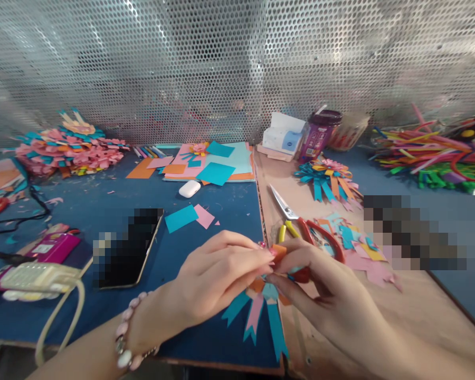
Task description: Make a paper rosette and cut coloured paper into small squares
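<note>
My left hand (217, 277), with a beaded bracelet at the wrist, meets my right hand (320, 279) over the front of the table. Both sets of fingers are pinched on a small paper ribbon flower (257, 316). Its notched blue and pink tails hang below my fingers, and an orange paper piece (277, 253) shows between my fingertips. The flower's centre is mostly hidden by my hands. Just beyond my right hand lie scissors (288, 208) with red handles, blades partly apart and pointing away. Handles of a yellow-gripped tool (287, 230) stick out beside them.
Finished paper ribbons (324, 177) and paper scraps (364, 245) lie right of the scissors. Left are a phone (132, 250), a white earbud case (189, 189) and a power strip (39, 279). Coloured sheets (241, 158), a purple cup (320, 134) and pipe cleaners (427, 153) stand along the perforated metal wall (221, 63).
</note>
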Demonstrator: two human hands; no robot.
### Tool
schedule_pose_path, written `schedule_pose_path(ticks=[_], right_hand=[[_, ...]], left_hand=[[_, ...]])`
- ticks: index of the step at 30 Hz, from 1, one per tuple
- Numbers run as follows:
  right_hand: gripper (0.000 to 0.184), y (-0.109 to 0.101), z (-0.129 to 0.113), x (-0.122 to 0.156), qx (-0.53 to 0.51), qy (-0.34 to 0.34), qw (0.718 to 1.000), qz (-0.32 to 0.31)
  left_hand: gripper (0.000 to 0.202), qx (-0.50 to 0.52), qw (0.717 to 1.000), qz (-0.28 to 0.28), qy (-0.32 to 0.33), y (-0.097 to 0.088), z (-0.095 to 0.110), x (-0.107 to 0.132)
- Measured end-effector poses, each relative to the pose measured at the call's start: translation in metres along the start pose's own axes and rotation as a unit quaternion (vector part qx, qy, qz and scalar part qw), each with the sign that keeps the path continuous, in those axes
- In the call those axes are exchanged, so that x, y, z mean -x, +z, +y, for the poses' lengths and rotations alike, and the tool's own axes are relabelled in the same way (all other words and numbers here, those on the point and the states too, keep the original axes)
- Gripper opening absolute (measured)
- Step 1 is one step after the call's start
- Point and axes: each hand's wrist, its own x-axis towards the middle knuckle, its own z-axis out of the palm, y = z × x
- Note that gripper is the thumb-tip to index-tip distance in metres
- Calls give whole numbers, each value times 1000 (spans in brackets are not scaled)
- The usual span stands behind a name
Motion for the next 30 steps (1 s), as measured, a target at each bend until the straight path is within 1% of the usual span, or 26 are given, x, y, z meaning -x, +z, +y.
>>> schedule_pose_path(ticks=[5, 8, 13, 16, 20, 24, 27, 30], right_hand=[[15, 4, 2, 4, -21, 34, 999, 29], [17, 6, 3, 5, -32, 42, 998, 30], [17, 7, 2, 5, -56, 48, 997, 23], [16, 7, 1, 4, -64, 51, 996, 31], [16, 7, 3, 4, -69, 61, 995, 32], [17, 7, 3, 5, -89, 73, 993, 29], [16, 7, 2, 4, -105, 91, 990, 24], [17, 7, -1, 2, -109, 114, 987, 33]], left_hand=[[22, 11, 1000, 16, 12, 2, -1, -1], [26, 20, 999, 31, 21, 4, -2, 1], [30, 22, 999, 39, 29, 6, -5, 2], [32, 25, 998, 44, 30, 6, -4, 2], [30, 24, 998, 42, 25, 6, -3, 2], [32, 25, 998, 42, 28, 6, -3, 1], [32, 28, 998, 44, 27, 6, -4, 0], [30, 22, 999, 39, 15, 5, -5, 1]])
